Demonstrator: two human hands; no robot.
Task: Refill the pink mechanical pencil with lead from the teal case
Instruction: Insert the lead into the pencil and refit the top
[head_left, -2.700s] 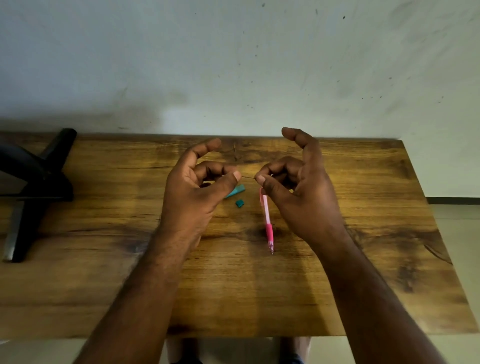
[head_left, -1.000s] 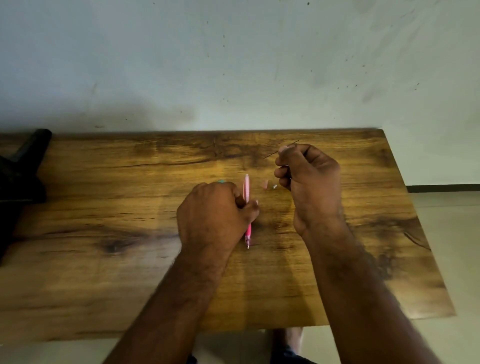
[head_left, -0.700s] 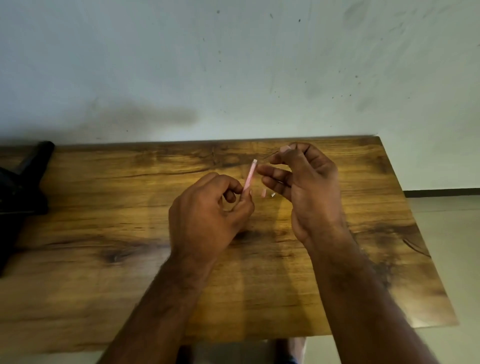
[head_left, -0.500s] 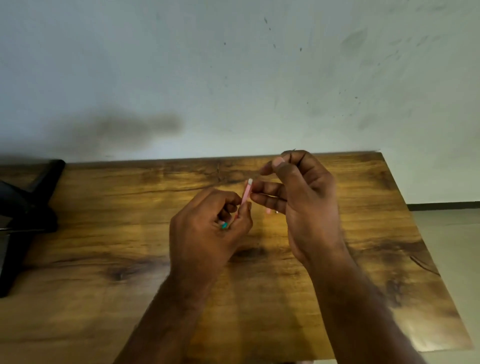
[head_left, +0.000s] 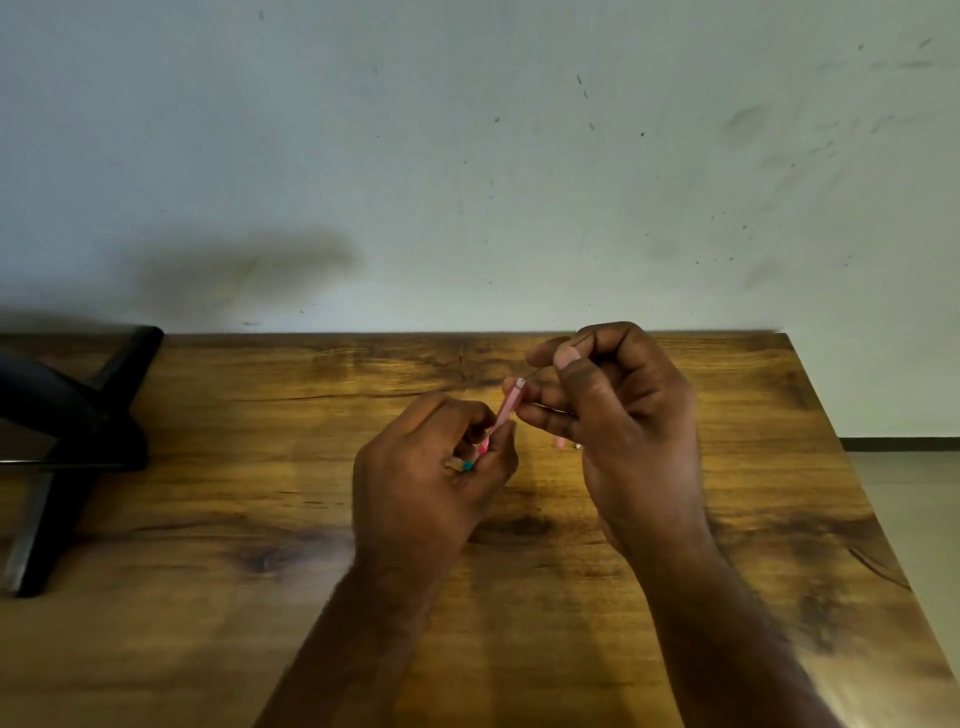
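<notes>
two hands fill the middle of my view, both raised above the wooden surface (head_left: 208, 519), which now sits lower in the picture than it did half a second ago, with more bare wall (head_left: 467, 156) above it. a black stand (head_left: 67, 431) rests at the left edge of the surface, showing more of itself than a moment before.

my right hand (head_left: 628, 431) has its thumb and forefinger pinched on a thin lead (head_left: 535, 372), fingers curled, the lead slanting down-left to the open top of the pink mechanical pencil (head_left: 506, 413). half a second back the lead poked up behind that hand; now its lower end meets the pencil's top, though i cannot tell whether it has gone in.

my left hand (head_left: 426, 483) grips the pencil low on the barrel between thumb and curled fingers, holding it tilted up and to the right, much as before. a bit of teal (head_left: 467, 466) shows inside that same grip: the teal case, i take it, mostly hidden by the fingers.

smallest of all, a pink bit (head_left: 560, 443) and a tiny pale piece (head_left: 576, 446) lie on the surface between the hands, partly behind the right one.
</notes>
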